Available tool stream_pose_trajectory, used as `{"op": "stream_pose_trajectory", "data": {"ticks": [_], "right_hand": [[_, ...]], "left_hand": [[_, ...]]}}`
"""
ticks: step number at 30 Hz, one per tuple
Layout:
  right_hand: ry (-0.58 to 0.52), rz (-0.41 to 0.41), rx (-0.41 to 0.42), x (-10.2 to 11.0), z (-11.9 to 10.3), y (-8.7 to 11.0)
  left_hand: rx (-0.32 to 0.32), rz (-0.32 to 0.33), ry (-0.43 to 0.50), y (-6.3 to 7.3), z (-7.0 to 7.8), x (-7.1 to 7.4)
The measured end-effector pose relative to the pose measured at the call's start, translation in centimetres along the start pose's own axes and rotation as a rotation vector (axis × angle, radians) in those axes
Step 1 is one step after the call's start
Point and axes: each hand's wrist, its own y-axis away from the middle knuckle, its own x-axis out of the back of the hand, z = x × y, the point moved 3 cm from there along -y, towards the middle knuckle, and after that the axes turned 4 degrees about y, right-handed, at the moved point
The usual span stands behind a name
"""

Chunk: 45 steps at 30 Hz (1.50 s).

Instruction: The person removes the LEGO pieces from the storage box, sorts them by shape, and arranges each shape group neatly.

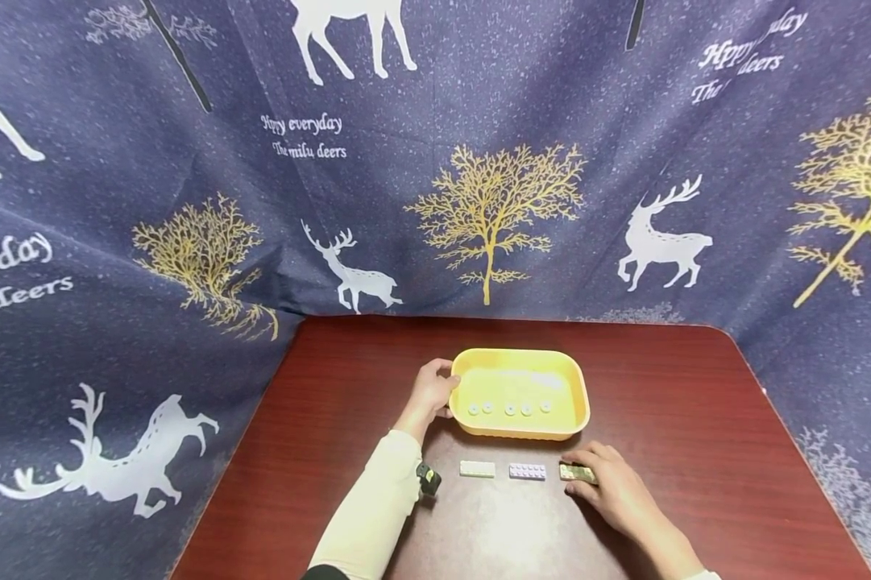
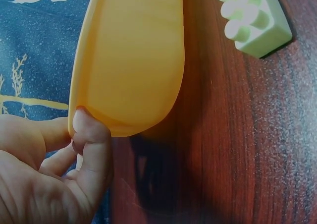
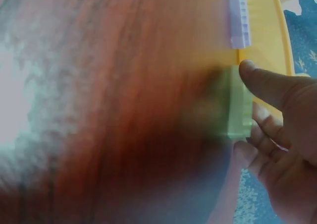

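Note:
My left hand (image 1: 433, 388) pinches the left end of a yellow plastic basin (image 1: 518, 433), its thumb over the rim in the left wrist view. Several small round white pieces (image 1: 510, 410) lie inside along the near side. In front of the basin, three studded toy building blocks form a row: a pale green block (image 1: 477, 469) at left, a lilac block (image 1: 527, 472) in the middle, a yellow-green block (image 1: 577, 473) at right. Thumb and fingers of my right hand (image 1: 612, 487) hold the right block by its sides, partly covering it.
A dark red wood-grain table (image 1: 362, 362) carries everything, with a bright glare near its front. Behind and beside it hangs a blue cloth (image 1: 377, 209) printed with deer and trees. A small black device (image 1: 428, 479) sits at the left wrist.

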Motion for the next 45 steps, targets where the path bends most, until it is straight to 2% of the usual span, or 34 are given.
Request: {"op": "stream_pose_trajectory", "data": {"ticks": [8, 15, 26, 45], "right_hand": [[-0.123, 0.122, 0.067, 2.0, -0.2, -1.3], [-0.152, 0.198, 0.121, 3.3, -0.7, -2.7], [-0.146, 0.201, 0.101, 3.8, -0.8, -5.5], [-0.100, 0.163, 0.053, 2.3, 0.6, -8.9]], "left_hand": [[-0.012, -0.001, -0.002, 0.1, 0.1, 0.0], [-0.006, -0.009, 0.008, 0.1, 0.0, 0.1], [0.008, -0.004, 0.005, -0.2, -0.2, 0.2], [-0.006, 0.005, -0.009, -0.4, -0.4, 0.2]]}}
